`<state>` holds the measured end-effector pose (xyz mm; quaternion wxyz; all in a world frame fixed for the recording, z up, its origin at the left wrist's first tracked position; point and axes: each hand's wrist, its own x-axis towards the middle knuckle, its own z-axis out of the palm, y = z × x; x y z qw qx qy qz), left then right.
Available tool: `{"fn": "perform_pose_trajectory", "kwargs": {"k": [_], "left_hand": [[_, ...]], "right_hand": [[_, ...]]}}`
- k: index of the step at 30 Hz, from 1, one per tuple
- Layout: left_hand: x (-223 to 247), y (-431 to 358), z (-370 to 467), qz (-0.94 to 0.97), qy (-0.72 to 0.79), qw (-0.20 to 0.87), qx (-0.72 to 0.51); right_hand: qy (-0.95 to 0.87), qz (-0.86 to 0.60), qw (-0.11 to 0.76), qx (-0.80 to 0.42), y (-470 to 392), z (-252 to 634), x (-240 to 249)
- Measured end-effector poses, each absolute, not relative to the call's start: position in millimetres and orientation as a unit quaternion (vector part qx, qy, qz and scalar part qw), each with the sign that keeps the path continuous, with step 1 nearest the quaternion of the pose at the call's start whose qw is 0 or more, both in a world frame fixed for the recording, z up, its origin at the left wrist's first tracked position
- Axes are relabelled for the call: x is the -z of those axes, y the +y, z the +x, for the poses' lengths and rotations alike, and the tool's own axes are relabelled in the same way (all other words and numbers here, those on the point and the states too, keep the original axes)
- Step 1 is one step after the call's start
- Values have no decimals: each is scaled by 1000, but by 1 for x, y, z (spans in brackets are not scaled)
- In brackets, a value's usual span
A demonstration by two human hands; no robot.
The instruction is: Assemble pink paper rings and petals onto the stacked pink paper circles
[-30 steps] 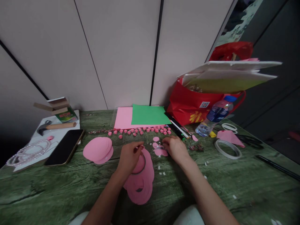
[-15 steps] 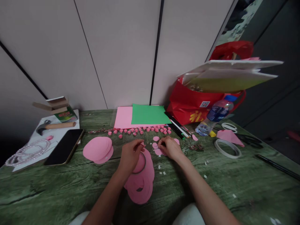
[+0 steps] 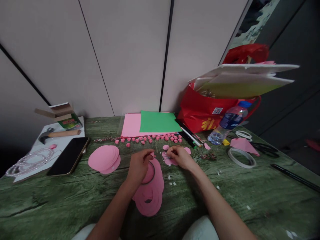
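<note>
Item count on desk [image 3: 60, 206]: hands, 2 (left hand [image 3: 138, 166], right hand [image 3: 183, 159]); red bag [image 3: 197, 115], 1; capped bottle [image 3: 229, 120], 1; tape roll [image 3: 231, 160], 1; phone [image 3: 68, 156], 1; hammer [image 3: 65, 133], 1; open box [image 3: 71, 122], 1; green sheet [image 3: 160, 122], 1; stack of pink ovals [image 3: 103, 158], 1, layers not countable; small pink rolls [image 3: 128, 145], more than 15, exact count unresolvable; pink piece [image 3: 152, 154] in left hand, 1.

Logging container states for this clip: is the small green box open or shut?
Open: the green box has its cardboard flaps spread outward.
</note>
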<state>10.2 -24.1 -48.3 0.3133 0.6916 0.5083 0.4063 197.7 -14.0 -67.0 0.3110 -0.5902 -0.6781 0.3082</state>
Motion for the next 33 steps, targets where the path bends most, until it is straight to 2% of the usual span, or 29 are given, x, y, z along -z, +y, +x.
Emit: {"fn": "perform_pose_trajectory", "kwargs": {"k": [4, 6, 14, 33], "left_hand": [[49, -25, 11, 699, 497, 313, -408], [48, -25, 11, 704, 489, 314, -408], [47, -24, 13, 690, 467, 359, -420], [38, -26, 14, 633, 466, 458, -415]], "right_hand": [[-611, -464, 395, -505, -30, 180, 45], [-592, -432, 410, -543, -36, 172, 39], [-535, -441, 420, -586, -33, 167, 44], [-578, -456, 406, -541, -33, 169, 44]]}}
